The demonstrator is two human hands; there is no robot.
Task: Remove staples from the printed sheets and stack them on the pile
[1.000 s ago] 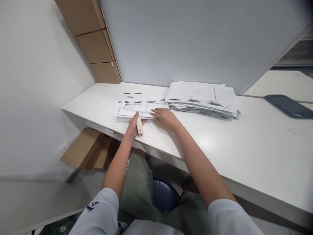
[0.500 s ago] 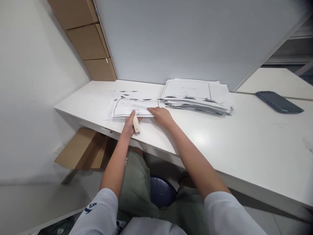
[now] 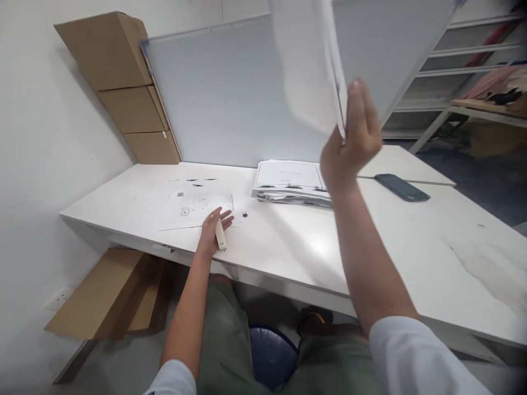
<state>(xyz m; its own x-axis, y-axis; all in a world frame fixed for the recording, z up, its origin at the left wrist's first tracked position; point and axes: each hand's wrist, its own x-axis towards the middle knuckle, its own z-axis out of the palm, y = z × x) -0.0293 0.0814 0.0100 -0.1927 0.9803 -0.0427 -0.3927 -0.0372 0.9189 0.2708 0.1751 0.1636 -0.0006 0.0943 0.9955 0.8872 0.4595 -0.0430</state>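
Sheets (image 3: 307, 66) pinched in raised right hand (image 3: 349, 145), above its grip.

The left hand (image 3: 212, 233) lies low and forward, its forearm stretched straight out, fingers loosely spread and the palm turned inward. The right hand (image 3: 349, 142) is raised high in front of the head, forearm steeply upright, wrist bent, thumb (image 3: 357, 104) pressed against the curled fingers in a pinch. Both forearms are bare below short white sleeves.
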